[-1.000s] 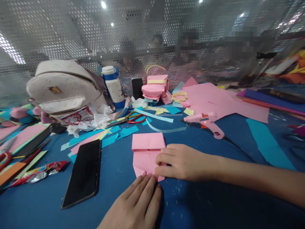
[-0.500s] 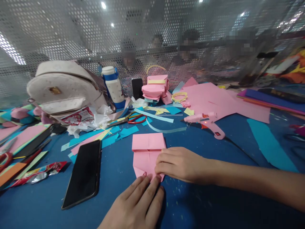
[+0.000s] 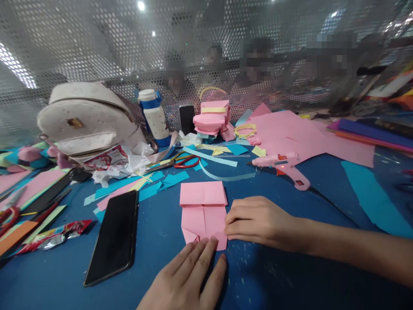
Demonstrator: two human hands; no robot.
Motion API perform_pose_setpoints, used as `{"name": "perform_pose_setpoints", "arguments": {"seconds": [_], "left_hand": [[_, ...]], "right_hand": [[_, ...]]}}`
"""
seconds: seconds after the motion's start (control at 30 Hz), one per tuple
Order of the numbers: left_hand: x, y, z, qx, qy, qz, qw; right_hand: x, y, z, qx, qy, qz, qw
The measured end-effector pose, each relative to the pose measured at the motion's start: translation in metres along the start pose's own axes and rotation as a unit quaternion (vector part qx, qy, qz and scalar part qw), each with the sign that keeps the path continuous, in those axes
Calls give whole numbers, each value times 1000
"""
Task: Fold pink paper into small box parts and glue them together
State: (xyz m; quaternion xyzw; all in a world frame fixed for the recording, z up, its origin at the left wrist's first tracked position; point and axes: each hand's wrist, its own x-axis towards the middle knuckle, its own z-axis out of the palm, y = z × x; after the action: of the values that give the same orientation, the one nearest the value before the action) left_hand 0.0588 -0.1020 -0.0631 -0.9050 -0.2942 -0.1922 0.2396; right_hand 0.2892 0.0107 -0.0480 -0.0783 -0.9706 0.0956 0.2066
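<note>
A folded pink paper (image 3: 204, 214) lies on the blue table, with a flap across its top, a crease down its middle and a small fold at its lower left. My left hand (image 3: 190, 275) rests on its bottom edge, fingers stretched out and the thumb a little apart. At the right edge of the paper is my right hand (image 3: 258, 221), its fingers closed and bent against that edge; its thumb is hidden. Up and to the right, a pink glue gun (image 3: 280, 165) lies on its side, with a small orange light on.
Left of the paper lies a black phone (image 3: 112, 237). Behind are coloured paper scraps, red-handled scissors (image 3: 189, 163), a white backpack (image 3: 87, 125), a bottle (image 3: 155, 116) and a small pink paper bag (image 3: 213, 116). Large pink sheets (image 3: 297, 129) lie at back right.
My right hand has slid rightward from on top of the pink paper to its right edge, uncovering the lower right part. The left thumb has spread slightly.
</note>
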Motion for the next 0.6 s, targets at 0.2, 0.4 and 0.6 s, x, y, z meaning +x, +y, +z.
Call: {"name": "perform_pose_setpoints", "arguments": {"seconds": [0.2, 0.4, 0.6], "left_hand": [[1, 1, 0, 3, 5, 4, 1000], [2, 1, 0, -10, 34, 21, 999], [6, -2, -4, -24, 34, 11, 999]], "right_hand": [[4, -1, 1, 42, -10, 22, 999], [3, 0, 1, 17, -21, 7, 1000], [4, -3, 4, 15, -29, 27, 999]]}}
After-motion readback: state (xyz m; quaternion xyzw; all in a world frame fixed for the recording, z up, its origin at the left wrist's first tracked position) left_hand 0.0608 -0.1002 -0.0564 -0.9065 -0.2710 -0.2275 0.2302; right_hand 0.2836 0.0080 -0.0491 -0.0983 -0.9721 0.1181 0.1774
